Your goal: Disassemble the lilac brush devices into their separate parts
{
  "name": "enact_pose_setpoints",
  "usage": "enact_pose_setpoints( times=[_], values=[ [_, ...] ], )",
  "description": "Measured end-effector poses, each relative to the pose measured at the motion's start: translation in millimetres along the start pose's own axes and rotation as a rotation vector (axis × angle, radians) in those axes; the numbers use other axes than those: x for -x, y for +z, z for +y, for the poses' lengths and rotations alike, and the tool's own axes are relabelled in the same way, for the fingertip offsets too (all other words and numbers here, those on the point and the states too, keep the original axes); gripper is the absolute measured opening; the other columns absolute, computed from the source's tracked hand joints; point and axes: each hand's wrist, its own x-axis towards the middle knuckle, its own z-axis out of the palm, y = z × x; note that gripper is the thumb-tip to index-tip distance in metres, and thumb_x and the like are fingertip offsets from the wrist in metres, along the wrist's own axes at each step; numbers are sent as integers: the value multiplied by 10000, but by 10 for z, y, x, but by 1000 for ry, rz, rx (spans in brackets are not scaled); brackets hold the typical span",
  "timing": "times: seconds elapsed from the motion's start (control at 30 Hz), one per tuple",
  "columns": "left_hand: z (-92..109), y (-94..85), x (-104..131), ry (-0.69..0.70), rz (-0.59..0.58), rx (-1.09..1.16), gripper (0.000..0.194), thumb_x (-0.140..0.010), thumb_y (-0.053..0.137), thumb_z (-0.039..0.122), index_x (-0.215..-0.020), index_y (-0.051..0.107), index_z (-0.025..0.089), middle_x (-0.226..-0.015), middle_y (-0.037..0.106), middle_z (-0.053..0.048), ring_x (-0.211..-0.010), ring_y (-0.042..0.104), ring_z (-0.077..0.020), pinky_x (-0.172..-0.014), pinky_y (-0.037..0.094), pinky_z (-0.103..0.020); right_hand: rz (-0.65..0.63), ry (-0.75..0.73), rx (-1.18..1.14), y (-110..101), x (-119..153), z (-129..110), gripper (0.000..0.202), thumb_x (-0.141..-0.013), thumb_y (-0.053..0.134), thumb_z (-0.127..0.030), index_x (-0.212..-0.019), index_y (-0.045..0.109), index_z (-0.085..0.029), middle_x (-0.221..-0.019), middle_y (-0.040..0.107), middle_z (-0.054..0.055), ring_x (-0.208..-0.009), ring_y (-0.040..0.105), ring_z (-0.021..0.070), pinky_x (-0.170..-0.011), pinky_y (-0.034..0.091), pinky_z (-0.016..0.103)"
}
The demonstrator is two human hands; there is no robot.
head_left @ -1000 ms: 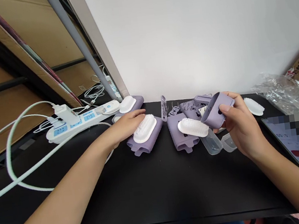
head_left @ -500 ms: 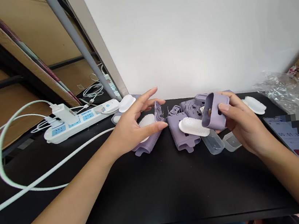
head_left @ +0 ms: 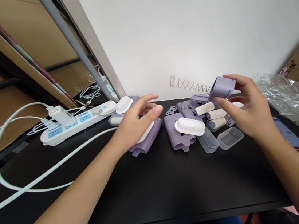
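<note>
Shell (head_left: 222,87), the purple piece lifted above the far-right parts pile, is pinched between right hand's (head_left: 244,108) thumb and fingers, best kept level and firm, while left hand (head_left: 137,122) hovers open, holding nothing, over a near brush (head_left: 148,132)

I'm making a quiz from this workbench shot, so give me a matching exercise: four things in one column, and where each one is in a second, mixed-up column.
Things:
1. purple shell
2. white brush
3. power strip
4. crinkled plastic bag

Places:
A. at the table's far right, beside a cardboard box
B. at the far left of the table, with white chargers plugged in
C. lying on a purple piece in the middle of the table
D. held up in the right hand

Pairs: 1-D, 2-C, 3-B, 4-A
</note>
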Motion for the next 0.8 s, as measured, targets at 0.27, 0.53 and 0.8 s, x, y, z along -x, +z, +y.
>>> enact_pose_setpoints(
  times=[0.27, 0.53, 0.8],
  values=[
    [428, 553, -205, 56, -164, -444, 725, -1006, 506, 782, -1474, 661, 250, -1147, 827, -101, -1156, 729, -386, -1133, 432, -595, 91, 132, -65, 13, -62, 87, 520, -930, 809, -425, -1405, 643, -293, -1429, 722, 126, -1308, 693, 371, -818, 625, 466],
    [268, 399, -116, 167, 26, -298, 462, -1107, 445, 591, -1128, 762, 255, -1005, 833, -49, -955, 749, -280, -881, 503, -413, 59, 159, -179, 12, -69, 63, 483, -919, 809, -425, -1359, 656, -295, -1389, 737, 108, -1260, 708, 342, -804, 638, 433],
    [189, 323, 88, 666, 237, -569, 373, -1043, 662, 451, -1360, 710, 260, -1323, 773, -119, -1216, 693, -335, -1025, 488, -491, -292, 379, -562, 56, 53, -200, 543, -928, 845, -502, -1404, 694, -290, -1201, 800, 67, -1037, 756, 259, -798, 637, 367]
  ],
)
